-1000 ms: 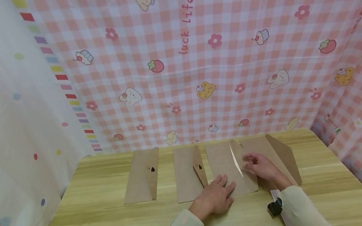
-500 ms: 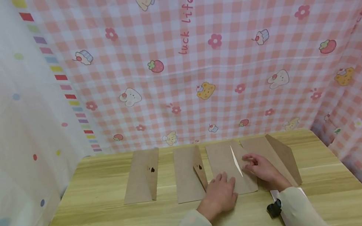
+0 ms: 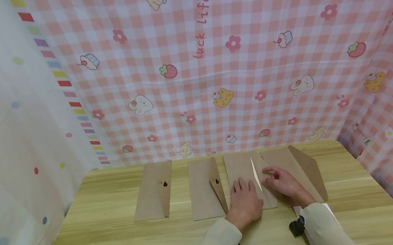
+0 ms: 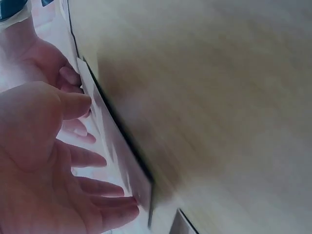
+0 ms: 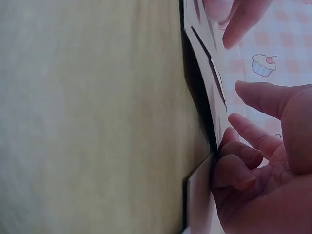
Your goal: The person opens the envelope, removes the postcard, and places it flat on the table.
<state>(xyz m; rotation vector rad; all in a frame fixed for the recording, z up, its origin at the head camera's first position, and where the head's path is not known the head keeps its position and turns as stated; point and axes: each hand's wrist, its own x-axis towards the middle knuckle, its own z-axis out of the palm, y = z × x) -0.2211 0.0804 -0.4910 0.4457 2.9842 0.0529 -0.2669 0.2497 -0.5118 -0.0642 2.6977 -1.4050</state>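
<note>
A brown kraft-paper envelope lies flat between my hands, with a narrow white strip showing along its flap fold. My left hand rests on its near part, fingers spread and nearly straight. At the flap side, my right hand hovers low with thumb and index finger extended and the other fingers loosely curled. In the right wrist view, nothing shows between the thumb and index finger. Those curled fingers are beside the envelope's edge; whether they touch it I cannot tell.
To the left lie two more kraft envelopes, one farther off and one nearer, both with dark prints on their flaps. Right of my hand is another envelope with its flap unfolded. White paper lies under my right sleeve.
My left hand has slid right and away from me, farther onto the envelope. The envelope has shifted slightly, its near right corner moving left. My right hand has barely moved.
</note>
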